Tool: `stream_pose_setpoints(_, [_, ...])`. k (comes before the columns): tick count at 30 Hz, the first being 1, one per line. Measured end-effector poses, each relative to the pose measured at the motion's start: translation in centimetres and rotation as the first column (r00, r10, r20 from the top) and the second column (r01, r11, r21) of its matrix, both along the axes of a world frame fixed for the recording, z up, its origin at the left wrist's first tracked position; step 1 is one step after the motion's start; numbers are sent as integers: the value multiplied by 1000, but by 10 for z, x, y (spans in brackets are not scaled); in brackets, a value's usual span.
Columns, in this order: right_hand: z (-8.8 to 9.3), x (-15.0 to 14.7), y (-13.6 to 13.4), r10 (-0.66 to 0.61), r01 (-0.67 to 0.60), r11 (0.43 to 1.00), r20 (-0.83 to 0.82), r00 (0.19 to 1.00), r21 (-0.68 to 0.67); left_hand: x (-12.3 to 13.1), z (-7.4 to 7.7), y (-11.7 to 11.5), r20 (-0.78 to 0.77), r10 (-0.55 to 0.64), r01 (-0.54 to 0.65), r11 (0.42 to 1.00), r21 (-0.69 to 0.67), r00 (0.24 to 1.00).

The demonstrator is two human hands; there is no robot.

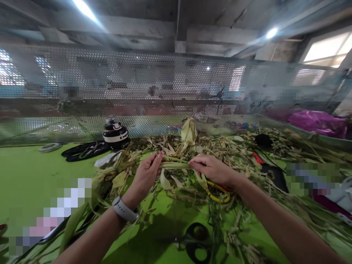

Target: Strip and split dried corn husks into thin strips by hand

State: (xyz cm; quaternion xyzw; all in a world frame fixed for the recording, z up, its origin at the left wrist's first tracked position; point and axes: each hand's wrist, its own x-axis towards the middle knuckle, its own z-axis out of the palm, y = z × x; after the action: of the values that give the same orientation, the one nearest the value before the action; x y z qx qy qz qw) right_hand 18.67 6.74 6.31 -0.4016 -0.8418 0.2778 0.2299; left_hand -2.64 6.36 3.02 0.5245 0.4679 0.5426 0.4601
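Both my hands are raised over a litter of plant trimmings. My left hand (pixel 147 178) pinches one end of pale green leaf strips (pixel 174 165), thumb against fingers. The other end is gripped between the thumb and fingers of my right hand (pixel 210 168), so the strips run level between them. Loose leaf ends droop below. A yellow loop handle (pixel 224 198) shows just under my right hand; whether it is held or lying there I cannot tell. Nearer me, black-handled scissors (pixel 199 240) lie on the green table (pixel 154 234). A grey watch band is on my left wrist.
Dried leaf trimmings (pixel 225 150) spread across the table, before a perforated metal screen (pixel 154 84). A black-and-white bottle (pixel 115 135) stands back left, near a white ring (pixel 50 147). A red-and-black tool (pixel 258 158) and a purple plastic bag (pixel 317 124) are at right.
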Motion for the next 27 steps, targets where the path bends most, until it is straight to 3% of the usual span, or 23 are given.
stream_pose_setpoints(3, [2, 9, 5, 62, -62, 997, -2, 998, -53, -9, 5, 3, -66, 21, -19, 999, 34, 998])
stream_pose_setpoints(6, [2, 20, 8, 83, -91, 976, -52, 995, -196, -17, 8, 6, -119, 47, -42, 998, 45, 992])
stream_pose_setpoints(11, [-12, 36, 1, -76, -50, 880, -243, 967, -472, -25, 9, 10, -54, -9, 11, 999, 39, 999])
stream_pose_setpoints(15, [-29, 46, -2, -178, -67, 799, -343, 922, -597, -29, 14, 7, -56, -55, 57, 998, 36, 997])
stream_pose_setpoints(18, [-33, 52, -2, -161, -77, 798, -334, 929, -598, -25, 23, 3, -259, -53, 87, 989, 122, 964])
stream_pose_setpoints(23, [-12, 40, -7, -57, -110, 899, -362, 930, -424, 3, 46, -5, -619, -113, 326, 914, 242, 777])
stream_pose_setpoints(26, [5, 19, -17, 24, -185, 904, -387, 922, -385, 21, 57, -8, -715, -183, 491, 835, 249, 674])
stream_pose_setpoints(27, [8, 11, -20, 47, -230, 877, -401, 915, -422, 24, 59, -8, -730, -198, 525, 814, 249, 654])
